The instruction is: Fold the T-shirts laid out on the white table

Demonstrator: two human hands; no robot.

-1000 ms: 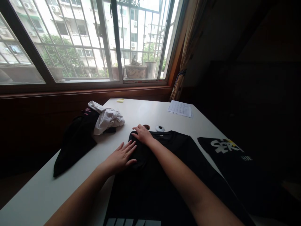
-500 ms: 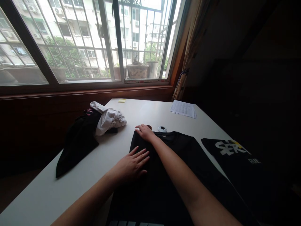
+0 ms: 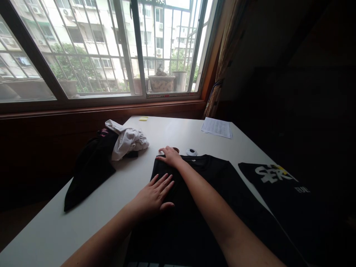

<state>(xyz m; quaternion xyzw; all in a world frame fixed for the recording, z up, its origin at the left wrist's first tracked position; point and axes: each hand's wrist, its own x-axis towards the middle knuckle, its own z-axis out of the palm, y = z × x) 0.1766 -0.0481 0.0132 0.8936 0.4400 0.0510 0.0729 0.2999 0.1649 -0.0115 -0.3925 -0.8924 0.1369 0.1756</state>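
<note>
In the head view, a smooth black shirt (image 3: 194, 218) is spread flat on the glossy white table (image 3: 111, 193). Its left side is pressed by the left hand (image 3: 155, 193), fingers slightly apart, thumb splayed. The far left corner is covered by the right hand (image 3: 170, 156), fingers loosely parted. Crumpled white cloth (image 3: 129, 141) is heaped over limp black cloth (image 3: 90, 170) on the left.

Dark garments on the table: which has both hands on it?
The middle shirt: left hand and right hand rest on it, not on the rumpled garment or the SER-lettered one.
</note>
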